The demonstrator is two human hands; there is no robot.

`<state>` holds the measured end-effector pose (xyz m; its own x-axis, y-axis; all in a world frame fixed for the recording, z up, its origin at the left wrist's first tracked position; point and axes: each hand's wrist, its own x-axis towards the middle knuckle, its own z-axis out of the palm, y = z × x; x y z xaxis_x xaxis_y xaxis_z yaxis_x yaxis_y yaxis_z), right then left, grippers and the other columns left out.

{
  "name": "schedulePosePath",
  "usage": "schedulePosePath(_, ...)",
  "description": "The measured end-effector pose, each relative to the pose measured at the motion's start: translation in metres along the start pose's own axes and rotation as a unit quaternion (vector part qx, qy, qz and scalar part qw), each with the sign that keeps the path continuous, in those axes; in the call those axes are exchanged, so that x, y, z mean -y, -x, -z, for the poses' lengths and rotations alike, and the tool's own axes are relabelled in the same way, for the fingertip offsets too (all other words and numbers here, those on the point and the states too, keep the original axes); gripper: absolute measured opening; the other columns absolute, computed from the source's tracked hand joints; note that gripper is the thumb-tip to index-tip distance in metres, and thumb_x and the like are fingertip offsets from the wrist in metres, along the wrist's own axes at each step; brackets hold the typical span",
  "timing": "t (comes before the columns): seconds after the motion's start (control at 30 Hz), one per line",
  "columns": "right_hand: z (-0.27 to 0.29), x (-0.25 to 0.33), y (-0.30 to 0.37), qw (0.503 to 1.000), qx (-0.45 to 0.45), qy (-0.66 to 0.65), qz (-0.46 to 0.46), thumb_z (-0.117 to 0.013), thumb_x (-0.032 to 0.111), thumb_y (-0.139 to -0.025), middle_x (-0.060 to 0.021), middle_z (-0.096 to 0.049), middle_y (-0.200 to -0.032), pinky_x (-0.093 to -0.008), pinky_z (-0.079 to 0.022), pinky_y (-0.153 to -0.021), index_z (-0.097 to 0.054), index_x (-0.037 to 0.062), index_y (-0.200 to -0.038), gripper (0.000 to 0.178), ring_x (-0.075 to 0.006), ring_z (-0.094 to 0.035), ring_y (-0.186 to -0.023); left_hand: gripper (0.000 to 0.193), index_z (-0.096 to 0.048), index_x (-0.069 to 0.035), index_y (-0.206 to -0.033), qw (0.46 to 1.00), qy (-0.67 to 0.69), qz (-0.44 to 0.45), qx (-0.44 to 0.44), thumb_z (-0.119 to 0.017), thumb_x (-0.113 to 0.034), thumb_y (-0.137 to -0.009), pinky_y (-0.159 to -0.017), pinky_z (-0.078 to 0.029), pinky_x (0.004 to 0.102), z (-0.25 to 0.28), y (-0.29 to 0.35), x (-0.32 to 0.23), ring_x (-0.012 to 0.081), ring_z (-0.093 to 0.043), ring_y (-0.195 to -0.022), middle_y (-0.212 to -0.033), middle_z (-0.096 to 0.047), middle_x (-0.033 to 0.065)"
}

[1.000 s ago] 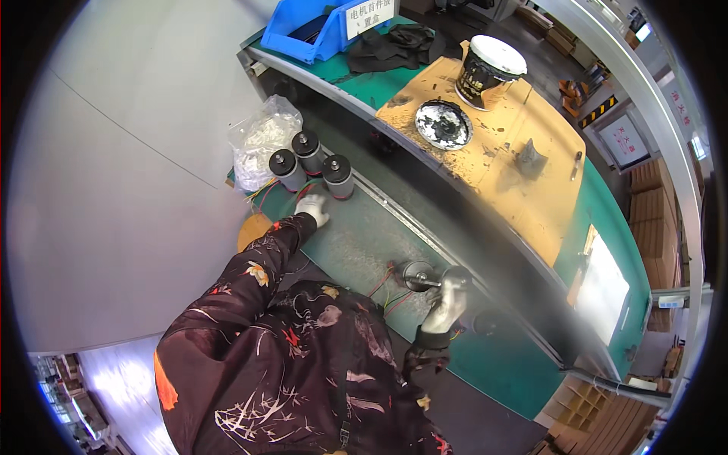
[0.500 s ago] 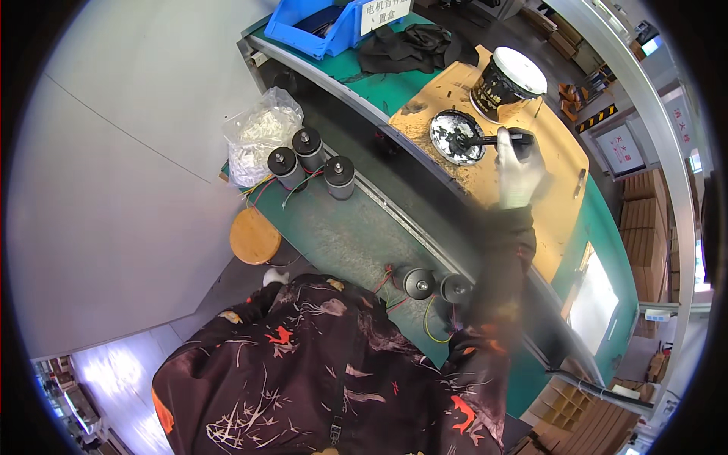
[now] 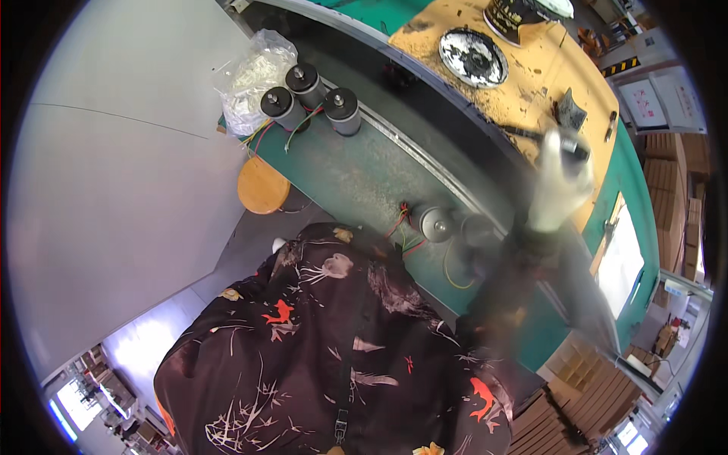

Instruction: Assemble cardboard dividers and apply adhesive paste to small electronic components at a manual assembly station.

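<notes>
My right hand [image 3: 563, 182], in a white glove and blurred by motion, is wrapped round a slim dark tool [image 3: 522, 132], perhaps a brush. It hangs over the near edge of a stained tan board [image 3: 523, 95]. Beyond it on the board sits a round lid [image 3: 473, 58] smeared with black and white paste. Below and left of this hand, a grey motor [image 3: 436, 224] with coloured wires stands on the green bench; a second motor [image 3: 478, 230] beside it is blurred. Only a bit of my white-gloved left hand [image 3: 279, 244] shows past my sleeve; its fingers are hidden.
Three black-topped motors [image 3: 343, 111] stand by a clear bag of white pieces [image 3: 258, 76]. A round wooden stool [image 3: 263, 186] is below the bench corner. The board also bears a black tub [image 3: 516, 21], a dark block [image 3: 569, 111] and a pen [image 3: 611, 126]. A clipboard [image 3: 620, 254] lies right.
My right hand has drawn the tool out of the smeared lid and moved nearer and to the right. The whole view has shifted, so the blue bin is out of sight.
</notes>
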<state>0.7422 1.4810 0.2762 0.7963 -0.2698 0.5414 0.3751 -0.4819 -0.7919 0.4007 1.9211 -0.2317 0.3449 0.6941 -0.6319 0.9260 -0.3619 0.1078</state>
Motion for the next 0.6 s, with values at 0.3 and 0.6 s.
schedulePosePath(0.3, 0.081, -0.046, 0.143, 0.959, -0.108, -0.047, -0.259, -0.066, 0.015, -0.092, 0.0005, -0.059, -0.07, -0.0179, -0.035, -0.053, -0.065, -0.0001, -0.094, 0.015, -0.0033, -0.048, -0.056, 0.04, -0.063, 0.006, -0.111, 0.807, 0.389, -0.283, 0.342, -0.072, -0.027, -0.089, -0.08, -0.054, 0.0349, 0.17, 0.172, -0.247, 0.0239, -0.069, -0.089, -0.102, -0.07, 0.0165)
schedulePosePath(0.6, 0.077, -0.041, 0.162, 0.947, -0.127, -0.067, -0.286, -0.062, 0.019, -0.093, 0.0025, -0.053, -0.064, -0.0188, -0.028, -0.05, -0.064, 0.0006, -0.092, 0.019, -0.002, -0.04, -0.053, 0.09, -0.049, 0.005, -0.133, 0.493, 0.539, -0.286, 0.62, -0.05, -0.071, -0.086, -0.097, -0.042, 0.0541, 0.227, 0.305, -0.297, 0.0391, -0.058, -0.111, -0.125, -0.059, 0.024)
